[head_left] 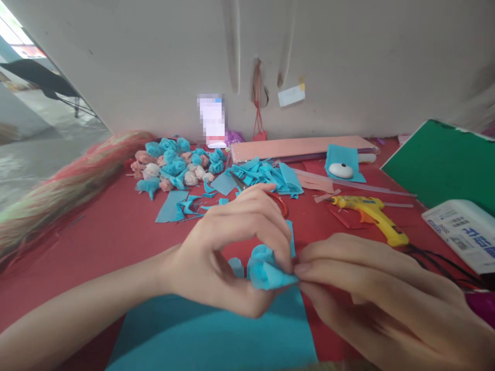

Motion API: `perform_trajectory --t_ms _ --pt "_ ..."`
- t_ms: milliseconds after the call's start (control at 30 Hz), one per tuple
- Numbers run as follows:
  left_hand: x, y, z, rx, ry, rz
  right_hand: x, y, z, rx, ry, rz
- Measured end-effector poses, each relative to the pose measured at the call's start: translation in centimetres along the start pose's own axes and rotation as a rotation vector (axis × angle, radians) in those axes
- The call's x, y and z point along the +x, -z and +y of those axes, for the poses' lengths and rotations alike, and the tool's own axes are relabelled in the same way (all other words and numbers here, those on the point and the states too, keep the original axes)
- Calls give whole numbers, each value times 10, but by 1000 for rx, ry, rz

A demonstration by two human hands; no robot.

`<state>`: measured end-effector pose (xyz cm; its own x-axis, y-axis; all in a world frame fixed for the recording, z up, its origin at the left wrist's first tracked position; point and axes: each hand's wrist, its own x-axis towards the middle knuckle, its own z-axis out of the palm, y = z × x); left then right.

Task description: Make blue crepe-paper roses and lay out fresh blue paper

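Observation:
Between my two hands is a small blue crepe-paper flower (266, 270), its rolled petals facing left and its pointed base facing right. My left hand (240, 242) curls round it, thumb and index finger closed on the paper. The fingertips of my right hand (359, 278) pinch the narrow base end. Below the hands lies a large sheet of blue crepe paper (216, 335). A small blue paper piece (235, 267) shows through the gap in my left hand. Scissors with an orange handle (283, 205) lie partly hidden behind my left hand.
Finished blue, pink and white paper flowers (174, 165) are heaped at the back left. Beside them are blue paper cuttings (263, 172). A yellow glue gun (373, 214) lies on the right, near a white box (460, 232) and a green board (441, 159). A phone (212, 121) leans at the back.

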<state>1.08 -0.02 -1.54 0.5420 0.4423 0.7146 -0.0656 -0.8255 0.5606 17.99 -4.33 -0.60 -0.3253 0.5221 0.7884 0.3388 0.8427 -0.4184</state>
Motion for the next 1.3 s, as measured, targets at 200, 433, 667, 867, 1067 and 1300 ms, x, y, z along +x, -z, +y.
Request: perform_trajectory --t_ms 200,433,667,867,1067,1300 --pt "0 1 0 45 10 -27 -8 -5 1 81 -270 38" --pt "-3 1 -3 49 71 33 -9 -14 12 478 -630 76" --pt "-6 -5 -5 42 129 129 -14 -16 12 378 -562 73" --pt "-9 -12 -2 -32 256 191 -20 -16 11 6 -360 60" --pt "-12 -17 1 -133 357 201 -21 -14 9 -262 -230 99" --pt "-14 -18 3 -163 413 158 -18 -14 8 -298 -201 134"
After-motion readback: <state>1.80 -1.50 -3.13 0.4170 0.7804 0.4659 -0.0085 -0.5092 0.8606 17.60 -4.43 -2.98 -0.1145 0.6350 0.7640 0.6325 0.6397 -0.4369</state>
